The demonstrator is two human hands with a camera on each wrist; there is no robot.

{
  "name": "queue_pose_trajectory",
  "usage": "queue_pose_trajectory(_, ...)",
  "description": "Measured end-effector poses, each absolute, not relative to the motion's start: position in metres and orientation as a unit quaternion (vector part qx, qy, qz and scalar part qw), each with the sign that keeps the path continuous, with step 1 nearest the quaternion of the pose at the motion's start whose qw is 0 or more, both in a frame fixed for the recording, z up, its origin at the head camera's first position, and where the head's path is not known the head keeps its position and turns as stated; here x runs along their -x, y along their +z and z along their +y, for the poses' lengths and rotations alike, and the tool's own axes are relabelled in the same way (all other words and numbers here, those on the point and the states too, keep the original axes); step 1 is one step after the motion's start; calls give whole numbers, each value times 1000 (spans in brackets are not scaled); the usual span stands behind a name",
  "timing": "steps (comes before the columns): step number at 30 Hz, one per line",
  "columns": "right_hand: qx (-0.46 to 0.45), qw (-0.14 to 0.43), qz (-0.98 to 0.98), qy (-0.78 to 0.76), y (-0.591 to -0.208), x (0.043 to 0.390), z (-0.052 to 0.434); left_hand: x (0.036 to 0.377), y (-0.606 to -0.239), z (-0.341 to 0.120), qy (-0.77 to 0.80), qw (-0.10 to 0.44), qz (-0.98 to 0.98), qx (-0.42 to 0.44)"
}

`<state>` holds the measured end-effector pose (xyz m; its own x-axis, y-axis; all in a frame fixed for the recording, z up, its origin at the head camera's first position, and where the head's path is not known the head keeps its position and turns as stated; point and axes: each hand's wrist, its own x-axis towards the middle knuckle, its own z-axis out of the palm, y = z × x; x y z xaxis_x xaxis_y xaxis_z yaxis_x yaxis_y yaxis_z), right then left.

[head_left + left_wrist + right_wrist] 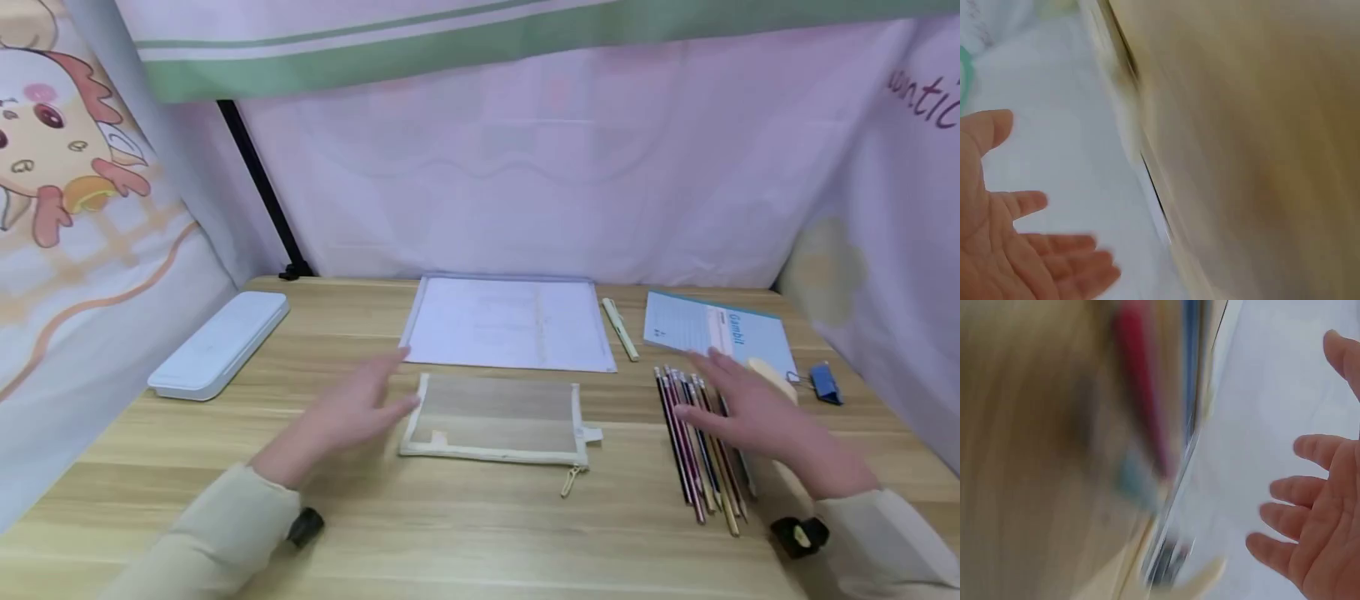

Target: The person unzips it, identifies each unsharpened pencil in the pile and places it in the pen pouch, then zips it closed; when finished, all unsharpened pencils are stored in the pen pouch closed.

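Observation:
In the head view my left hand (348,412) is held over the table by the left end of a see-through zip pouch (498,417), its fingers spread and holding nothing. The pouch lies flat, with its zipper pull at the near right corner. My right hand (757,417) hovers over a bundle of pencils (693,450), partly covering them. Its fingers are apart and grip nothing. A cream-coloured object (767,372) is mostly hidden beneath this hand. Both wrist views show empty palms, the left hand (1029,244) and the right hand (1322,512), with relaxed fingers.
Behind the pouch lies a white sheet-like folder (510,321), with a pale green pen (620,329) beside it. A blue notebook (712,329) and a blue binder clip (827,384) are at the right. A pale blue case (221,343) sits at the left. Curtains surround the table.

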<state>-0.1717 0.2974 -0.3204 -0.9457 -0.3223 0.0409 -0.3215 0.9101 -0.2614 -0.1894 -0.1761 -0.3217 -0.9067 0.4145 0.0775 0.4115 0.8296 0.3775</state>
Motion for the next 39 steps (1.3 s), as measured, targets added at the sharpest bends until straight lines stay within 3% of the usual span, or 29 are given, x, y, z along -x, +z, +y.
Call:
queue_pose_trajectory(7,280,10,939,-199,-330,163,249,176,-323,-109,364,175,865,-298)
queue_pose_trajectory(13,296,63,912,-278,-339,160,219,168,-335,-57,394,246,826,-318)
queue_pose_trajectory(22,245,155,857,-425,-357,163,198,167,-356,-17,475,234,810,-252)
queue_pose_trajectory(33,180,72,893,-407,-377,167,183,171,-363,-15,486,221,818,-215)
queue_pose_trajectory(39,156,65,904,-392,-376,169,179,175,-363,-15,504,217,807,-216)
